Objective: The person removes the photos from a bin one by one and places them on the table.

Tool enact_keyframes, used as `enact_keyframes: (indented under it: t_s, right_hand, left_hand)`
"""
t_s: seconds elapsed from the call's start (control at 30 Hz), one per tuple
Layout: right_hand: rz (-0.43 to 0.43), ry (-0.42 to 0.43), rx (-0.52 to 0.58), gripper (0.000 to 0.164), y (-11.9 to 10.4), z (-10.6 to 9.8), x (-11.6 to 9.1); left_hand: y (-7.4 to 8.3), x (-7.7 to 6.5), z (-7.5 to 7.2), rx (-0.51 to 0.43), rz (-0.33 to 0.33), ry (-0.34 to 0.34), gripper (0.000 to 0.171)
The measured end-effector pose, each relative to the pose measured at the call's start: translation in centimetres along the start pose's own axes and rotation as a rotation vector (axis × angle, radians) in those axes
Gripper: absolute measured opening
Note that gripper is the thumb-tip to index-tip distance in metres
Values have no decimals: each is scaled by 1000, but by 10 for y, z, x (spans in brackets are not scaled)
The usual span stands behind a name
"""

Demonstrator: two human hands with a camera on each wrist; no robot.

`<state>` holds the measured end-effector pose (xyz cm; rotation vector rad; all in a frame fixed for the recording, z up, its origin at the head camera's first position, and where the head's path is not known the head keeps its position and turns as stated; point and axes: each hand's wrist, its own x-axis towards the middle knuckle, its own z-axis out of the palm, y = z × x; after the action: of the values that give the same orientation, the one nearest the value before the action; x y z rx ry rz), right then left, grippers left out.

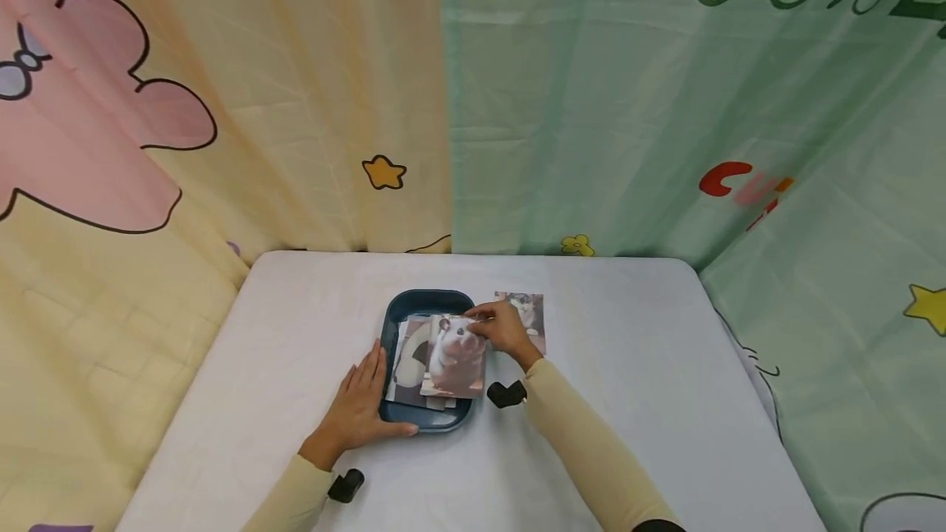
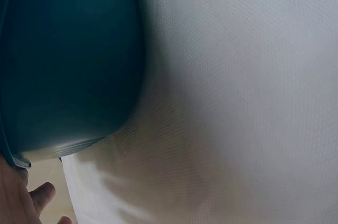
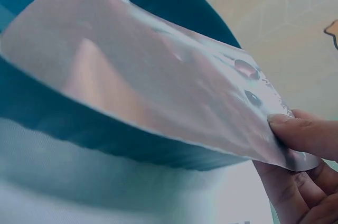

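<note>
My right hand [image 1: 504,330] pinches the upper right corner of a photo card [image 1: 454,361] between thumb and fingers. A pinkish mouse-like animal is printed on it. The right wrist view has the card [image 3: 153,84] bent and tilted above the blue tray [image 1: 429,299], the thumb [image 3: 301,131] on its printed face. Several more photo cards [image 1: 406,380] lie in the tray, partly covered by this one. Against the tray's left side rests my left hand [image 1: 358,405], fingers stretched along the rim and thumb at the front edge. The left wrist view shows mostly the tray's outer wall [image 2: 68,65].
Another photo card [image 1: 534,323] lies on the white table [image 1: 613,335] just right of the tray, partly behind my right hand. Printed curtains [image 1: 310,105] hang behind the table's far edge and along both sides.
</note>
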<state>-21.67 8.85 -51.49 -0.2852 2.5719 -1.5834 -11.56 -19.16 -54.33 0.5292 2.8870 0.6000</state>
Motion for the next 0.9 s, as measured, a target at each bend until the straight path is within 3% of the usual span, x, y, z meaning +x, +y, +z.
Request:
enact_keyframes:
  t_s: [0.23,0.7,0.9]
  right_hand:
    - [-25,79,-23,17,6,-18,2]
    - [153,139,109,22,39,-69,4]
    - [229,169,119,27,62,-99,-7]
  left_hand:
    - [-2,0,0,24,10,12,140]
    - [-5,-1,1,21,26,36,140]
    - [-3,0,0,9,10,1,140]
